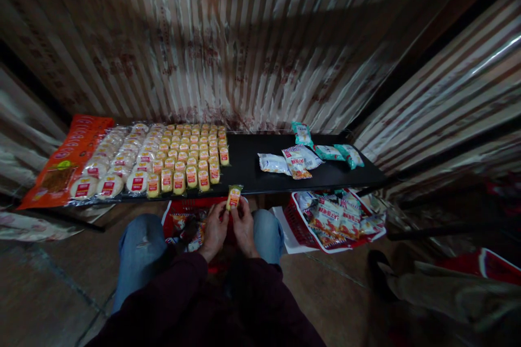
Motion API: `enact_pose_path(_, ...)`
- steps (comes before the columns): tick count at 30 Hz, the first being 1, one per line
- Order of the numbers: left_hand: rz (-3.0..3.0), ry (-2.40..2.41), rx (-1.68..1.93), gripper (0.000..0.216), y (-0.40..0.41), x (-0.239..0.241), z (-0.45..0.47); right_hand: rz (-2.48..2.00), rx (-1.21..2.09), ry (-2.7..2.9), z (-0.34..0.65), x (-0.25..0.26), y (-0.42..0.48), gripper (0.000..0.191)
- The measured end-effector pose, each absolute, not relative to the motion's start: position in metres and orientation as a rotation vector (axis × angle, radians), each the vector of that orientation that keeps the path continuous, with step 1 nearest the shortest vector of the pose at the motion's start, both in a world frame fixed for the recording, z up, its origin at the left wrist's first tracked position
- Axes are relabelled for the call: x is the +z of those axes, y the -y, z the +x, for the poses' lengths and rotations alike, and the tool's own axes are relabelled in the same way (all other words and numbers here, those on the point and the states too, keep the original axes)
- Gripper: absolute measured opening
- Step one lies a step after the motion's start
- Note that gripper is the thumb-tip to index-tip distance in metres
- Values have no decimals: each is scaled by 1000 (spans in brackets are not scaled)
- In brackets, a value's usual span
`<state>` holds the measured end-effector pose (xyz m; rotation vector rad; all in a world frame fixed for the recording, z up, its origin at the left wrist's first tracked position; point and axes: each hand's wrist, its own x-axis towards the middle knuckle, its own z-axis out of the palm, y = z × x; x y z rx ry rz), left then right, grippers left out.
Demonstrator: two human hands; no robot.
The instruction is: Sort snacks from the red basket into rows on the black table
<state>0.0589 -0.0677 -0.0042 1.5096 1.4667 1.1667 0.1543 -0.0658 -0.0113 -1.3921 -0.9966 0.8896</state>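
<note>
Yellow wrapped snack (234, 198) is held, pinched narrowly between the left hand (215, 230) and right hand (245, 230).

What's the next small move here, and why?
I'd likely set the held yellow pack on the shelf, at the front of the rightmost yellow column: that column stops short of the one beside it, bare shelf shows there, and the left hand and right hand hold the pack at the shelf's near edge.

Small wrapped yellow snack (234, 198), orange label showing, tilted, between both hands (244, 230)
</note>
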Motion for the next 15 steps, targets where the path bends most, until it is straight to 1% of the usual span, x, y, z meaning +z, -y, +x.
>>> enact_pose_path(9,1616,-1489,1149,43,32,12,74,-1408,810,1056,169,1,20,46)
enact_pose_path(15,1560,-1502,1138,50,18,15,80,-1408,775,1071,169,-1,-7,43)
